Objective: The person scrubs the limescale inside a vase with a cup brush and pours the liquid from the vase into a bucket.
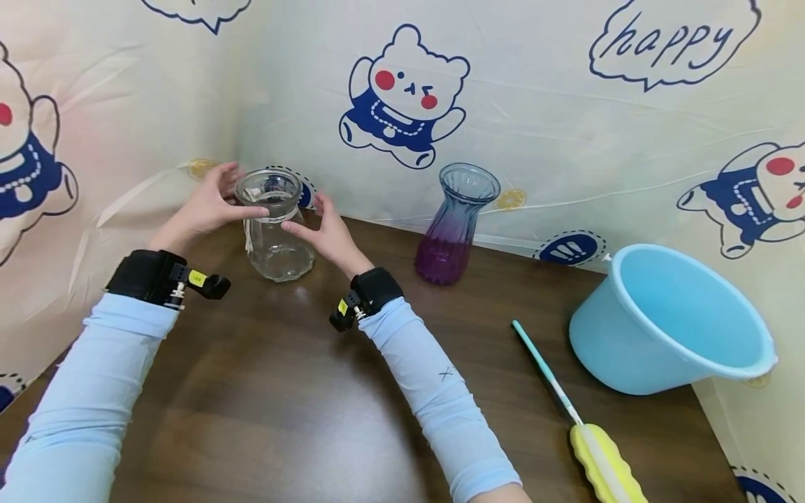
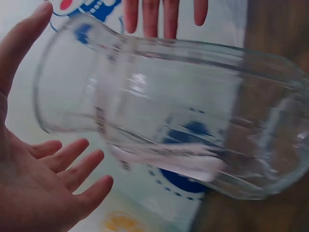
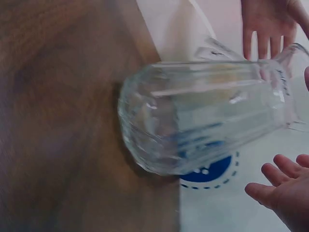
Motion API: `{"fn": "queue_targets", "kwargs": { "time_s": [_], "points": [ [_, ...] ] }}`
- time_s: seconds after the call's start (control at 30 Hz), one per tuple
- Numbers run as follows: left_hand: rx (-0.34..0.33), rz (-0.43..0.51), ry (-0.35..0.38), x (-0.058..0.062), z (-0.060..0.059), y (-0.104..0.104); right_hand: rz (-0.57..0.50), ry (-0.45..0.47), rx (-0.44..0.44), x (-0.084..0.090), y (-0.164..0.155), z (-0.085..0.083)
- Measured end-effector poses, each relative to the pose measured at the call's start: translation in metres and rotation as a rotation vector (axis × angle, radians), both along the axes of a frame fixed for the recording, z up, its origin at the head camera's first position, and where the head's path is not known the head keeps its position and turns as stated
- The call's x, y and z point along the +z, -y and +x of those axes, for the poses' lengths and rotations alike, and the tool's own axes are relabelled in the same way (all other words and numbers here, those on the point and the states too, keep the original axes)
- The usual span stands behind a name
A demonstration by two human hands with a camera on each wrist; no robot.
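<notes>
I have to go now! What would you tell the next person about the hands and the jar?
Left hand: open, fingers straight, at the left side of the clear glass jar near its rim.
Right hand: open, at the jar's right side; the wrist views show gaps, so no firm grip.
The jar stands upright on the brown table, near the back curtain.
Purple vase, blue basin and yellow brush lie untouched to the right.
Done: hands at the jar. Left: actually gripping it.
</notes>
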State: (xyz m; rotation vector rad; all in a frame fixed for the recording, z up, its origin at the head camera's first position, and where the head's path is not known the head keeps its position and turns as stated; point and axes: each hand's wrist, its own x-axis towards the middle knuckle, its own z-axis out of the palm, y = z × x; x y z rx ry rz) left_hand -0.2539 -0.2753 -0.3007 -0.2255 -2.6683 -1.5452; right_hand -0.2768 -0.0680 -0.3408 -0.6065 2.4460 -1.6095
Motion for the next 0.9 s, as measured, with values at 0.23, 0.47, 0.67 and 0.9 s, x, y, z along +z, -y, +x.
{"fn": "queue_targets", "kwargs": {
  "time_s": [0.23,0.47,0.67,0.9],
  "points": [
    [-0.068,0.046,-0.037,-0.033,-0.008,-0.001,-0.003,0.027,0.045,-0.015,0.01,0.003],
    [-0.059,0.305,0.011,-0.063,-0.019,0.0,0.034,-0.056,0.088,-0.021,0.016,0.003],
    [0.069,0.286,0.04,-0.066,-0.016,-0.014,0.037,-0.096,0.078,-0.022,0.015,0.005],
    [0.162,0.24,-0.029,-0.064,-0.009,-0.027,0.088,-0.155,0.063,-0.025,0.016,0.008]
  ]
}}
